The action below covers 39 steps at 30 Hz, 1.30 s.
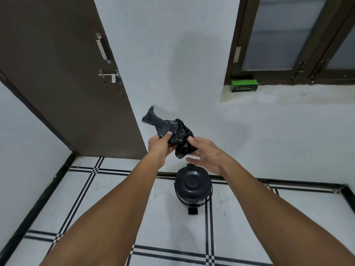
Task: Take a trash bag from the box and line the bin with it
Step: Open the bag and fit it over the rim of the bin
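A crumpled black trash bag (172, 129) is held in the air in front of the white wall. My left hand (160, 146) grips its lower left part, thumb on the plastic. My right hand (205, 153) is beside the bag with fingers spread and fairly straight, the fingertips touching its right edge. Below the hands a small black pedal bin (193, 191) stands on the floor against the wall, its round lid closed. The green trash-bag box (244, 85) lies on the window sill at the upper right.
A brown door (63, 77) with a metal handle and bolt stands at the left. A dark-framed window (288, 35) sits above the sill at the right. The floor is white tile with black lines (92, 189).
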### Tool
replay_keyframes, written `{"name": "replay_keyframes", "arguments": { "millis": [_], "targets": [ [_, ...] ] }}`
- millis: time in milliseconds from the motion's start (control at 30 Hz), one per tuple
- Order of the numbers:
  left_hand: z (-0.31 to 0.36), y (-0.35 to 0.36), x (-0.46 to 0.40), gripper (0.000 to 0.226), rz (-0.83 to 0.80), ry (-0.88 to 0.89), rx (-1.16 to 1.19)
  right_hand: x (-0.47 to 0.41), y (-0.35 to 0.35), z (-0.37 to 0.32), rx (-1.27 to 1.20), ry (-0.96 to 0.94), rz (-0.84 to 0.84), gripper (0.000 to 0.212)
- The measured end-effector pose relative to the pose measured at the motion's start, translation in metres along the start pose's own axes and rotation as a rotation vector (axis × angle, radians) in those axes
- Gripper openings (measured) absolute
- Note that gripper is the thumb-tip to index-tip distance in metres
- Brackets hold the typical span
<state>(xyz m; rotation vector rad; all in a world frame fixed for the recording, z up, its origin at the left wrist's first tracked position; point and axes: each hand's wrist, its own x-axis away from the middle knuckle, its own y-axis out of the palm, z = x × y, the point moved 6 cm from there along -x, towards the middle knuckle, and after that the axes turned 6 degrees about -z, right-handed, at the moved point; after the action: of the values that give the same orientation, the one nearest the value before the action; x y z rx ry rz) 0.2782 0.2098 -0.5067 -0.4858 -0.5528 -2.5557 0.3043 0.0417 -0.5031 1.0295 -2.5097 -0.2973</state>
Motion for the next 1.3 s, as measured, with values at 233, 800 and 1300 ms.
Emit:
{"name": "replay_keyframes", "arguments": {
  "millis": [233,800,1300],
  "targets": [
    [0.005,0.009,0.03,0.06,-0.059,0.022,-0.302,0.012,-0.021,-0.017,0.074,-0.081,0.479,0.011],
    [0.018,0.055,0.043,0.021,-0.033,0.077,0.013,0.053,-0.073,-0.029,0.571,-0.076,0.819,0.042],
    [0.004,0.07,0.032,0.042,-0.256,0.007,-0.092,0.037,-0.053,-0.038,0.116,-0.12,0.465,0.012]
  ]
}}
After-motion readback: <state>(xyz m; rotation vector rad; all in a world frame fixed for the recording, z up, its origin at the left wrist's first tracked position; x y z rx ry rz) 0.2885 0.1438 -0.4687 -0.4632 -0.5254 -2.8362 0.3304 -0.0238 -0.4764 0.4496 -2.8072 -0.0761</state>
